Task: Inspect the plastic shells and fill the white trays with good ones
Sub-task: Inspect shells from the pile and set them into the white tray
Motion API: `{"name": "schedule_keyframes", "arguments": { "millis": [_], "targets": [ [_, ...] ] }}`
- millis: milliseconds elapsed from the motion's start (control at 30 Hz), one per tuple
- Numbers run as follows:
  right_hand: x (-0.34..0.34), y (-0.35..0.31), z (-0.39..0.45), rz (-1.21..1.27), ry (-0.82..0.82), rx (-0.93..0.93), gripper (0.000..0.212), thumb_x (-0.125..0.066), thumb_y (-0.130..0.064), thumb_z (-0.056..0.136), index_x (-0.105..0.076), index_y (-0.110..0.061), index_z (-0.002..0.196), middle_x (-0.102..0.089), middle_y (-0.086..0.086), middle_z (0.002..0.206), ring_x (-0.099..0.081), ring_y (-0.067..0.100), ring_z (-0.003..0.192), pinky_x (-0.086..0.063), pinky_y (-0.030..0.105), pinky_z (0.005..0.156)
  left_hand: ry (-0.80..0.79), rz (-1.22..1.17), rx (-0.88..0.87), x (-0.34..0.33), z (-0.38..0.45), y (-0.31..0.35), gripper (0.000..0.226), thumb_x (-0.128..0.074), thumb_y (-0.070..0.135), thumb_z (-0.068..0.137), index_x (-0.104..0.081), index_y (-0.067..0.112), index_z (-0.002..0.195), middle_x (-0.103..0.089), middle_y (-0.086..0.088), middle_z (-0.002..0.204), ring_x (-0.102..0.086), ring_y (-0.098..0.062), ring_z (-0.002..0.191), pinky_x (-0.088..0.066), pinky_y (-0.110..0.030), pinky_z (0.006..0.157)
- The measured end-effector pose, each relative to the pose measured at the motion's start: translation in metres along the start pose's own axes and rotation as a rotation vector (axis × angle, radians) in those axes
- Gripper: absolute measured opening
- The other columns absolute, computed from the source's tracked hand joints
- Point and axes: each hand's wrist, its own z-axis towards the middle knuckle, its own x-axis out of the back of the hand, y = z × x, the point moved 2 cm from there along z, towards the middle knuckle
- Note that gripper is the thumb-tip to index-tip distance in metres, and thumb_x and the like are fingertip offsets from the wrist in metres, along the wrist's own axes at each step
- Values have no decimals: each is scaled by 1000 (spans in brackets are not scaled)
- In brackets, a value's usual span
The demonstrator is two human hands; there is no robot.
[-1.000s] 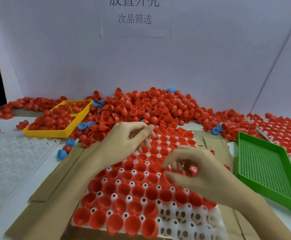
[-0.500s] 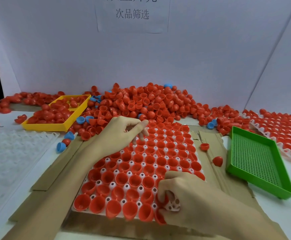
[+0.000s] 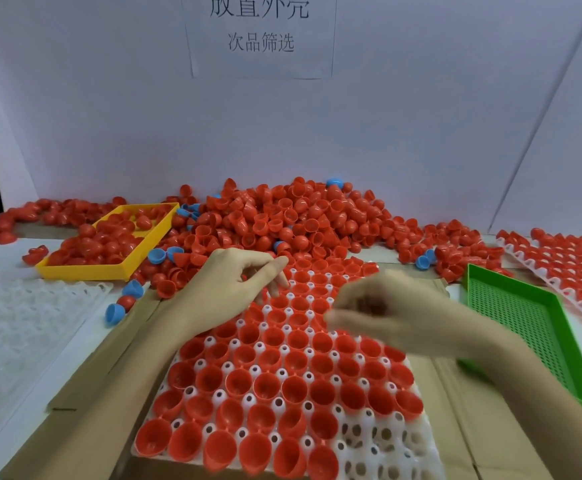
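A white tray (image 3: 388, 445) lies in front of me on cardboard, nearly full of red shells (image 3: 265, 382) sitting open side up; several pockets at its near right corner are bare. My left hand (image 3: 230, 289) rests over the tray's far left part, fingers loosely curled with the fingertips down on the shells, and I see nothing held in it. Motion blurs my right hand (image 3: 386, 306), which hovers over the tray's right middle with curled fingers. Whether it holds a shell is unclear. A big pile of loose red shells (image 3: 282, 216) lies behind the tray.
A yellow tray (image 3: 85, 271) with red shells stands at the back left, an empty white tray (image 3: 23, 323) lies to the left. A green mesh tray (image 3: 511, 306) sits on the right, a filled white tray (image 3: 566, 265) beyond it. Blue shells (image 3: 114, 313) lie scattered.
My right hand has lifted from the tray's near right corner and moved up over its right middle. My left hand has stayed in place.
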Motion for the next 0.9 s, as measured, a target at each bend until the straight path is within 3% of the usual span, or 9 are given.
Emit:
{"name": "schedule_keyframes", "arguments": {
  "millis": [167,233,333,433,500,667,800,900],
  "targets": [
    [38,75,59,-85,413,-183,18,-61,-29,102,-75,-22,93,-70,-5,72,-54,3,53,-42,22,56,43,53,7,1,3,-17,37,-51,52,102,-77,35,81,-73,14,71,-65,-12,56,-50,-13,64],
    [41,108,78,-155,470,-284,12,-60,-18,103,-72,-17,105,-73,-2,85,-63,5,66,-52,25,65,67,83,19,1,3,-22,36,-53,48,103,-76,34,80,-69,11,63,-60,-10,50,-46,-12,60],
    [47,145,101,-228,445,-345,23,-62,-5,100,-68,-16,119,-73,5,105,-68,16,89,-56,31,82,82,130,24,2,2,-25,37,-52,49,103,-75,34,80,-59,11,51,-50,-9,42,-42,-13,53],
    [46,160,116,-252,306,-301,35,-72,-6,94,-71,-19,126,-72,3,122,-64,14,104,-55,33,94,95,166,15,3,1,-24,36,-52,47,104,-73,35,78,-49,16,43,-45,-8,39,-39,-14,52],
    [44,164,125,-243,236,-303,37,-76,-10,92,-72,-21,126,-71,1,124,-64,16,108,-53,30,95,86,186,16,3,1,-24,35,-51,46,105,-71,38,77,-48,17,43,-46,-8,40,-39,-13,54],
    [48,168,133,-261,197,-353,32,-77,-18,91,-73,-23,123,-69,0,105,-67,21,101,-51,27,82,81,226,36,5,1,-25,40,-49,49,104,-75,31,80,-48,12,43,-49,-9,42,-43,-15,58],
    [55,158,122,-285,254,-323,26,-75,-20,93,-75,-20,119,-73,0,111,-68,17,100,-56,36,94,84,235,47,6,0,-25,39,-50,47,104,-75,29,80,-52,16,45,-51,-7,43,-44,-14,61],
    [64,144,103,-219,347,-288,19,-72,-20,96,-75,-21,114,-75,-5,98,-69,5,88,-58,36,94,89,220,27,5,1,-24,38,-52,45,104,-75,27,81,-53,18,48,-51,-8,45,-43,-14,59]
  ]
}}
